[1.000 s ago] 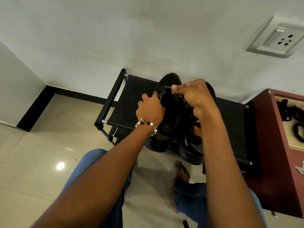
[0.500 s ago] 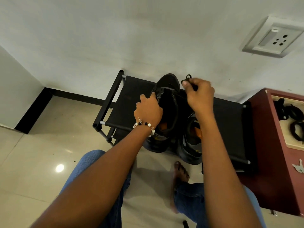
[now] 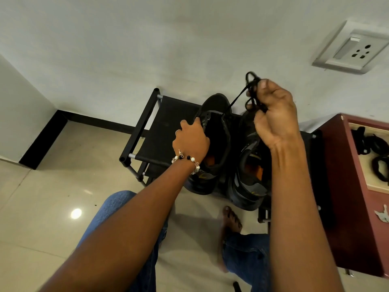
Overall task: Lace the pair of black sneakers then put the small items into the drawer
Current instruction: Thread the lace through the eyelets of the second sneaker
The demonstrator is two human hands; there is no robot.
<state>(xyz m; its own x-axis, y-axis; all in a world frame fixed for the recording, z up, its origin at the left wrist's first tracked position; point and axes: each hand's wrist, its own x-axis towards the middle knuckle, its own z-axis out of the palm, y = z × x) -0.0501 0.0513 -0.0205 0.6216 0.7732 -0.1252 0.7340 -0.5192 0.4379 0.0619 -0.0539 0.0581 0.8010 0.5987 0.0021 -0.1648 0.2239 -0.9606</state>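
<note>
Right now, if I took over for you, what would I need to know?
Left hand grips the collar of the left sneaker, steadying it on the black rack.
Right hand pinches a bunched black lace, pulled taut from that sneaker.
Right sneaker sits beside it, no lace visible.
Hair ties lie in the open drawer.
Done: lacing started. Left: finish both sneakers, then put the small items away.

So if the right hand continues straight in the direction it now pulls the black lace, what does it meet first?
Probably the white wall. The right hand grips the bunched black shoelace and pulls up and away from the black sneaker. Nothing shows in between, though depth is unclear.
</note>
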